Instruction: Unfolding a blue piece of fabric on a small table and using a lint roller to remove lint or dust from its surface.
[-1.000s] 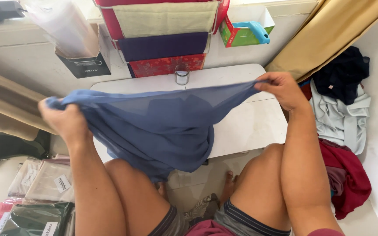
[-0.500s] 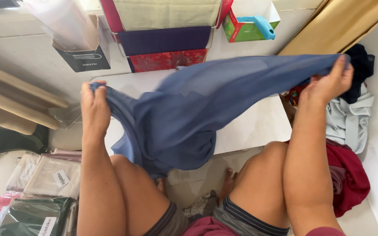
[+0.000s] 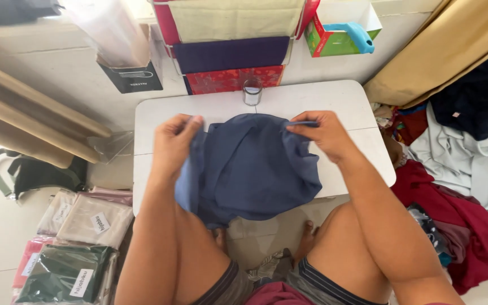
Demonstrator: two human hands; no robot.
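Head view: holding a blue cloth (image 3: pixel 249 169) doubled over the near half of a small white table (image 3: pixel 334 99), upper edge stretched left to right between the two hands. Left hand (image 3: pixel 171 144) clamping the cloth's left upper corner, fingers curled over the fabric. Right hand (image 3: pixel 318 133) pinching the right upper corner between thumb and fingertips, a thin strip of hem showing past them. Hands standing apart, both level with each other above the tabletop, the cloth's long axis running across the body from one to the other. Hanging downward from that line toward the knees, the lower bulk of the cloth spilling off the table's near edge. Sitting just beyond the cloth's far edge, near the table's back rim, a small glass jar (image 3: pixel 252 92), a little closer to the right hand than to the left. Lying on the floor at the left, packed folded fabrics (image 3: pixel 86 237); heaped at the right, loose clothes (image 3: pixel 458 164).
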